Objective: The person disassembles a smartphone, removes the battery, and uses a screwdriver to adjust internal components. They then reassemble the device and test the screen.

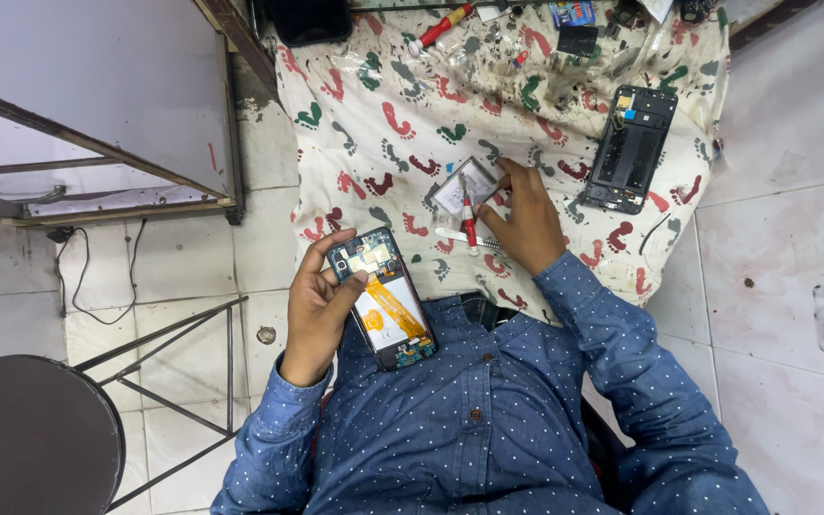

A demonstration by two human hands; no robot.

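- Over at nine o'clock, a round dark stool seat (26,434) is sitting on the pale tiled floor (793,286), with a thin metal frame (174,372) leaning just beside it.
- Up at ten o'clock, a glass-fronted cabinet (97,105) is taking up the corner, and a black cable (97,277) is trailing down the tiles beneath it.
- The person's left hand (317,305) is wrapping around the opened phone (383,298), fingers curled behind its left edge and the thumb pressing on its inner face; the hand is clamped on it.
- That phone is lying back-off just left of centre, tilted, top toward eleven o'clock, showing a white battery with an orange ribbon across it, and resting against the blue dotted shirt (488,420).
- At centre, a red-and-white screwdriver (467,221) is lying on the cloth (383,124), tip toward twelve o'clock, with silver tweezers (464,236) crossing just under it.
- A flat grey square part (460,189) is lying just above the screwdriver, touching the fingertips of the right hand.
- The right hand (526,219) is resting on the cloth just right of the screwdriver, fingers bent together and reaching toward the tool and the grey part; I cannot tell whether it is gripping anything.
- At two o'clock, a black phone frame (631,148) is lying on the footprint-patterned cloth, well apart from both hands.
- Along twelve o'clock, a second red screwdriver (442,27) and small scattered parts are littering the cloth's far edge.
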